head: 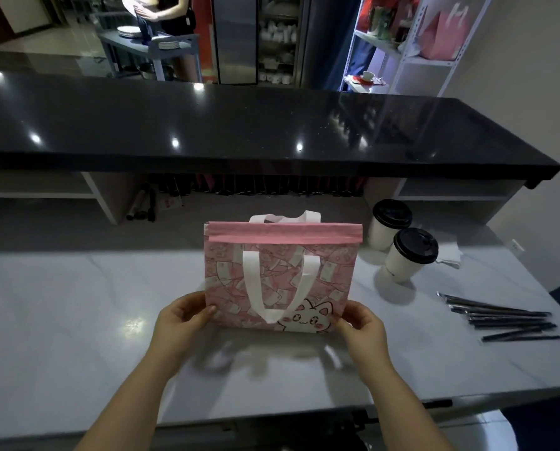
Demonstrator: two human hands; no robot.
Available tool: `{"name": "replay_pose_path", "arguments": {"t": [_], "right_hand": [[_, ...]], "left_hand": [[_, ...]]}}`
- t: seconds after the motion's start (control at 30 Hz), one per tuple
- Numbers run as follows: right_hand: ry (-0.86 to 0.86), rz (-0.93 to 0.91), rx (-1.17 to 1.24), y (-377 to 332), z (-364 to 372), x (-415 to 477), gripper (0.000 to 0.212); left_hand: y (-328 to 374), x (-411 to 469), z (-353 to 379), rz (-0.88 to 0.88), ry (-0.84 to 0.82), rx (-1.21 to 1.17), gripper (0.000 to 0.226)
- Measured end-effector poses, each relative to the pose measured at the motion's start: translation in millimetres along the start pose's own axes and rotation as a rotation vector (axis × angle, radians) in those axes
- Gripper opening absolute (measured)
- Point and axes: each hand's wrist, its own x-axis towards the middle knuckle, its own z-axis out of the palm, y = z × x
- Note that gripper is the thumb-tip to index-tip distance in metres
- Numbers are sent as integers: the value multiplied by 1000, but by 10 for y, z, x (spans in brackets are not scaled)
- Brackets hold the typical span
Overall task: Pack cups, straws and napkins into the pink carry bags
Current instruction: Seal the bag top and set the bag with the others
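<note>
- White marble counter (77,304) carries one pink carry bag (226,275), upright, long axis left to right, cat print facing us, folded top edge up.
- Our left hand (177,323) pinches the bag's lower left corner; our right hand (363,330) grips its lower right corner.
- Right of the bag: two upright lidded paper cups (402,265).
- Farther right: about six black straws (500,317), lying flat, roughly left-right.

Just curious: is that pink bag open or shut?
Shut: the bag has its top edges lying together, flat; no gap shows.
</note>
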Motion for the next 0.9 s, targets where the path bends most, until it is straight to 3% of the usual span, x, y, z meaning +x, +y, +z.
{"name": "replay_pose_path", "arguments": {"t": [0.37,0.57,0.83,0.9], "right_hand": [[88,134,75,50,16,135,7],[12,5,-61,-174,191,334,20],[-151,-34,16,-441,457,595,21],[-209,-50,12,-524,490,652,22]], "left_hand": [[-52,-54,48,19,39,178,18],[33,-51,96,36,279,24,18],[96,-201,165,69,491,-163,11],[127,-278,223,81,553,-176,19]]}}
